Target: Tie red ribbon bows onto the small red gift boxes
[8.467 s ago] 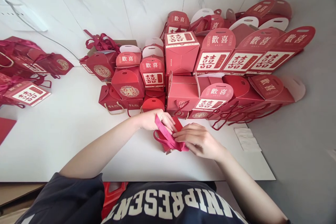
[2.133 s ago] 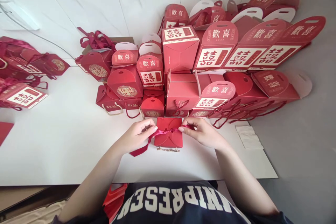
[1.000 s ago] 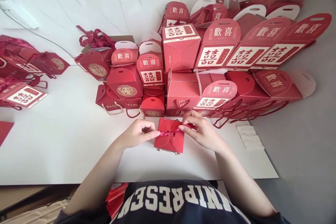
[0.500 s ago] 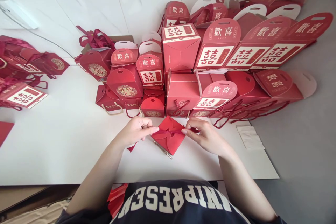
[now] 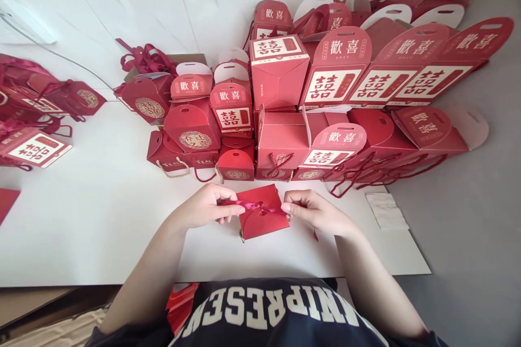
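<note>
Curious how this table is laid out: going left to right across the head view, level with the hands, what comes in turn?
red card, left hand, small red gift box, right hand, folded white paper napkin

From here, my left hand [image 5: 202, 207] can swing out over the white table [image 5: 97, 233] toward the lower left of the frame, as far as the red gift bags [image 5: 36, 103] at the left edge (a red card [image 5: 6, 203] lies there too). Upward, the bank of stacked red gift boxes [image 5: 280, 138] stands just beyond the flat red box [image 5: 264, 218] and its ribbon [image 5: 248, 205], both between my hands. My right hand [image 5: 315, 212] can travel over the table toward the lower right, up to the paper napkin [image 5: 385, 210] near the table's right edge.
</note>
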A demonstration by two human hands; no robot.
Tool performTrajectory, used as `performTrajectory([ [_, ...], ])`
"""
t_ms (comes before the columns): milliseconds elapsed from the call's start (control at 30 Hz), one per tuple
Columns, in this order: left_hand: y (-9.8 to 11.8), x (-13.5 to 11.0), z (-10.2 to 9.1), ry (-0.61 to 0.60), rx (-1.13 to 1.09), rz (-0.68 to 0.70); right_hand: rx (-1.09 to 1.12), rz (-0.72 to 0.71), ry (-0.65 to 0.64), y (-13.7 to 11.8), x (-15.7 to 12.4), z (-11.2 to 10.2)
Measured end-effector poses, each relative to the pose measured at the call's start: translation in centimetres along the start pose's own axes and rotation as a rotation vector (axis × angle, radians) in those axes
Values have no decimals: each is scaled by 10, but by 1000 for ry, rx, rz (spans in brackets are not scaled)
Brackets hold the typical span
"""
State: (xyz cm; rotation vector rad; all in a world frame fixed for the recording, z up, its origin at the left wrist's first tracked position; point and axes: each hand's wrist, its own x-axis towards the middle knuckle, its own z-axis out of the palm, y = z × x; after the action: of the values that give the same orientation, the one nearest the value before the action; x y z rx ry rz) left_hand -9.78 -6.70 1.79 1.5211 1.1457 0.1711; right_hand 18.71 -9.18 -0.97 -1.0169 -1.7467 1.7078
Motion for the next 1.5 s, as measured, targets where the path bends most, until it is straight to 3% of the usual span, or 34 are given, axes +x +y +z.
performTrajectory([
  [167, -11, 6, -4, -70, -10, 79, -208, -32, 127, 9, 1, -4],
  [333, -17, 7, -10, -147, -122, 86, -178, -2, 90, 17, 5, -7],
  [433, -17, 1, -13, -201, -168, 18, -167, 6, 76, 17, 7, -9],
  [533, -14, -5, -16, -206, -163, -60, -173, 5, 64, 16, 7, -12],
  [633, -10, -9, -17, -206, -145, -45, -177, -4, 65, 16, 5, -13],
  [733, -4, -11, -18, -228, -55, 97, -181, -8, 68, 16, 4, -14],
  [933, 20, -8, -13, -75, 251, 510, -156, -20, 63, 14, 8, -11],
  [1133, 23, 29, 0, -299, 68, 673, -117, -29, 48, 20, 14, -7],
  [1267, 13, 45, 12, -158, -23, 589, -55, -41, 41, 24, 12, -10],
  [1500, 9, 39, 12, 3, -29, 449, 94, -71, -12, 24, 5, -20],
])
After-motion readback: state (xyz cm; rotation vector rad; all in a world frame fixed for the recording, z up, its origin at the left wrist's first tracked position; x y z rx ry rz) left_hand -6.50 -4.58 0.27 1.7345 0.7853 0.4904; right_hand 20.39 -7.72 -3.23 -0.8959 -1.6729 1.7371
